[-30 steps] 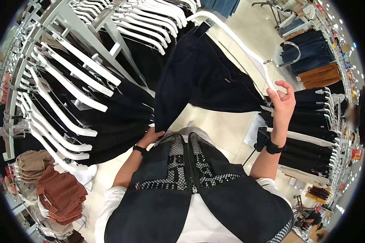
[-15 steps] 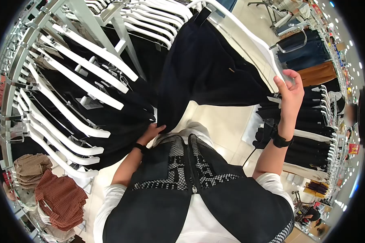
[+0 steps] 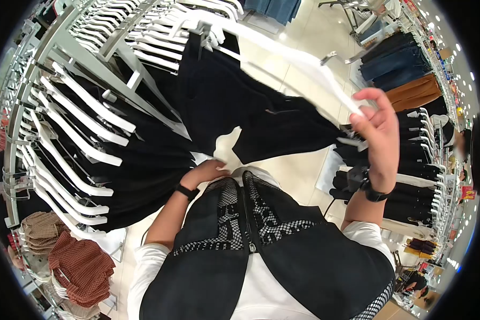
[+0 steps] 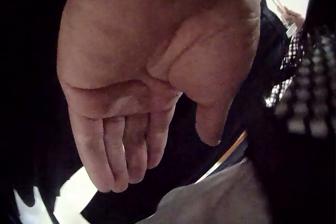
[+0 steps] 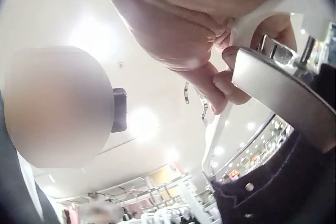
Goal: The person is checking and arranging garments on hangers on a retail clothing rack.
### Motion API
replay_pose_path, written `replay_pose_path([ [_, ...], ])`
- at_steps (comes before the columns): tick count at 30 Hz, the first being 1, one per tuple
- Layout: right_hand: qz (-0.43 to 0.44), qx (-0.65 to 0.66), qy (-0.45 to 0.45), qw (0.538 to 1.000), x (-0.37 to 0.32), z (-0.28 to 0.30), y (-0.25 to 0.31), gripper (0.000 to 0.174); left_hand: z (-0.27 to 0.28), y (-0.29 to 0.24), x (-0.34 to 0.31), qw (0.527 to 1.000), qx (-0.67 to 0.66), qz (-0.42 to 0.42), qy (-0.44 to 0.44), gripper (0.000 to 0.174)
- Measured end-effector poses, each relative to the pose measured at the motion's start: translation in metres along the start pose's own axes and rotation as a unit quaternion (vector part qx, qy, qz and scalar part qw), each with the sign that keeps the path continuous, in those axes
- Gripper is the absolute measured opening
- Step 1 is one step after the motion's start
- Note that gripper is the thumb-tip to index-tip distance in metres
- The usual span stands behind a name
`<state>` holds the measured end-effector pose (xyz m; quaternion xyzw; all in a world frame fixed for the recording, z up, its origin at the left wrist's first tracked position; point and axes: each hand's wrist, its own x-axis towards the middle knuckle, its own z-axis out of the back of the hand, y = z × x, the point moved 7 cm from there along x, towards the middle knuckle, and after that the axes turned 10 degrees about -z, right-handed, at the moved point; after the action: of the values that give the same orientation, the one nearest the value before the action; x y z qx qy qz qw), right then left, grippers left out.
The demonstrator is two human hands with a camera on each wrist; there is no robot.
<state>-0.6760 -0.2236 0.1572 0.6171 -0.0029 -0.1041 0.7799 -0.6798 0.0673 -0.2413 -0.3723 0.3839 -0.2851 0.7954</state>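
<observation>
The dark garment (image 3: 224, 106), at twelve o'clock, is being dangled from the white hanger (image 3: 304, 61) being gripped by the right hand (image 3: 376, 133) at two o'clock, the left hand (image 3: 205, 172) slack and empty under its hem, so a tilt may slide it off.

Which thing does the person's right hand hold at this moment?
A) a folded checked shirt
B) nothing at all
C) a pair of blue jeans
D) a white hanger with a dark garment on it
D: in the head view the right hand has its fingers curled round one end of the white hanger, and the dark garment hangs from that hanger.
</observation>
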Motion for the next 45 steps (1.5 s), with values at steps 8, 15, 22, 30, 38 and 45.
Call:
replay_pose_path([
  [8, -0.030, 0.027, 0.095, 0.995, 0.023, 0.013, -0.037, 0.035, 0.009, -0.026, 0.130, 0.963, -0.169, -0.086, -0.191, 0.074],
  [15, 0.051, 0.011, 0.063, 0.997, 0.100, 0.081, -0.052, 0.039, 0.001, -0.067, 0.089, 0.943, -0.313, -0.001, -0.109, 0.053],
  [22, 0.060, 0.011, 0.047, 0.997, 0.141, 0.105, -0.064, 0.041, -0.016, -0.100, 0.042, 0.890, -0.448, -0.005, -0.085, 0.063],
  [30, 0.077, 0.028, 0.113, 0.990, 0.158, 0.080, -0.072, 0.043, -0.032, -0.067, 0.050, 0.864, -0.471, 0.064, -0.167, 0.060],
  [38, 0.018, 0.002, 0.241, 0.970, 0.124, 0.049, -0.077, 0.051, 0.017, -0.028, 0.048, 0.658, -0.621, -0.009, -0.425, 0.022],
  [45, -0.014, 0.036, 0.298, 0.954, 0.119, 0.011, -0.080, 0.032, 0.002, 0.029, 0.039, 0.917, -0.135, 0.115, -0.359, 0.033],
])
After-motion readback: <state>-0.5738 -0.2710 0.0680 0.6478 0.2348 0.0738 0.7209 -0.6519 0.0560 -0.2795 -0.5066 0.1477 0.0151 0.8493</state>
